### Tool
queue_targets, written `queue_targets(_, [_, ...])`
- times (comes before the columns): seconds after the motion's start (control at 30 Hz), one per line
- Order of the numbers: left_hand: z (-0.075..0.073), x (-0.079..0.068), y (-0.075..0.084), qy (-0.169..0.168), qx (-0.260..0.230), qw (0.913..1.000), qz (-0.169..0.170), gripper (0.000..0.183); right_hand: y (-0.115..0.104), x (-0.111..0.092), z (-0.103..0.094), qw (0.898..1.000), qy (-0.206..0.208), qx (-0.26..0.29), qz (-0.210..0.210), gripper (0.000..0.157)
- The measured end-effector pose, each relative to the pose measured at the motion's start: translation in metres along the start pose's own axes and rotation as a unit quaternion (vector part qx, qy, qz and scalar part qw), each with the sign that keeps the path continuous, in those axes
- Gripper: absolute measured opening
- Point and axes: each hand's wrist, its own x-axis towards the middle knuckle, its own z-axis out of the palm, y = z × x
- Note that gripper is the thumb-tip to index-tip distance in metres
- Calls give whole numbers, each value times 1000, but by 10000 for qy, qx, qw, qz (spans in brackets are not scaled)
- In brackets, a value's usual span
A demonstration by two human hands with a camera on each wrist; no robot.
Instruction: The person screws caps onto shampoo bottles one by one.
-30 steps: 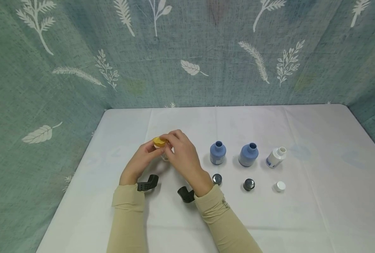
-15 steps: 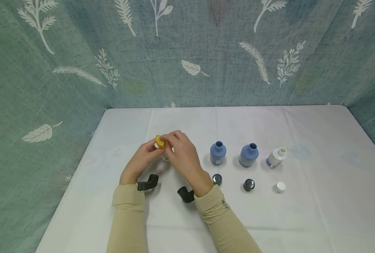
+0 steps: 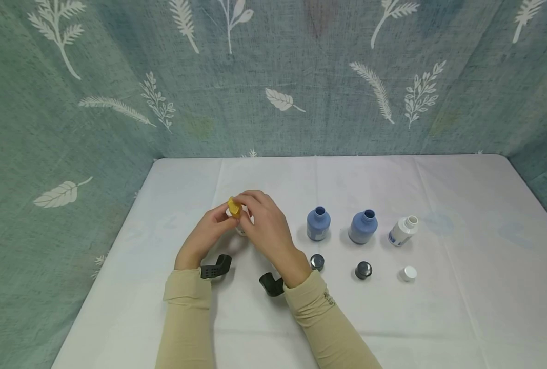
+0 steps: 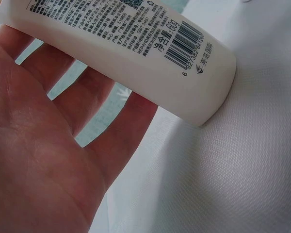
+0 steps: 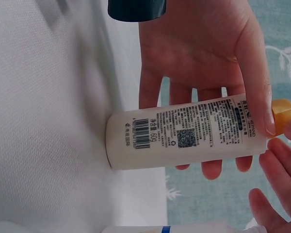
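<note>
A white plastic bottle (image 5: 174,133) with a printed label and barcode stands upright on the table. My left hand (image 3: 204,236) grips it, fingers behind the body and thumb at the shoulder. In the left wrist view, the base of the bottle (image 4: 199,73) meets the cloth. A yellow cap (image 3: 234,207) sits at the bottle's top. My right hand (image 3: 269,225) pinches this cap between thumb and fingers. In the head view, both hands hide most of the bottle.
To the right stand two blue bottles (image 3: 318,224) and a white bottle (image 3: 403,230), all uncapped. Nearer lie two black caps (image 3: 363,270) and a white cap (image 3: 408,273). Black wrist cameras (image 3: 271,284) jut inward from both wrists. Patterned green cloth (image 3: 273,77) rises behind the table.
The yellow cap has turned about the bottle's top, its broad face swinging from sideways to more lengthwise in the head view. Both hands stay almost in place; the other bottles and caps are unmoved.
</note>
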Motion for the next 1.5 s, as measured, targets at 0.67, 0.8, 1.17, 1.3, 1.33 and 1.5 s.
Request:
queue_targets(0.67, [1, -3, 0, 59, 40, 10000, 10, 39, -1, -2, 0, 9979, -618, 121, -168, 40])
queue_targets(0.8, [1, -1, 1, 97, 139, 9999, 15, 38, -1, -2, 0, 9976, -656, 115, -188, 39])
queue_targets(1.17, [1, 0, -2, 60, 15, 10000, 39, 39, 0, -2, 1, 9986, -502, 51, -169, 36])
queue_targets(1.3, [1, 0, -4, -31, -158, 9997, 161, 39, 1, -2, 2, 9992, -382, 14, -154, 33])
queue_targets(1.33, [1, 0, -4, -53, -205, 9996, 193, 39, 1, -2, 2, 9993, -344, 2, -154, 32])
queue_targets(1.5, [2, 1, -3, -104, -338, 9989, 298, 39, 1, -1, 1, 9998, -173, -96, -95, 27])
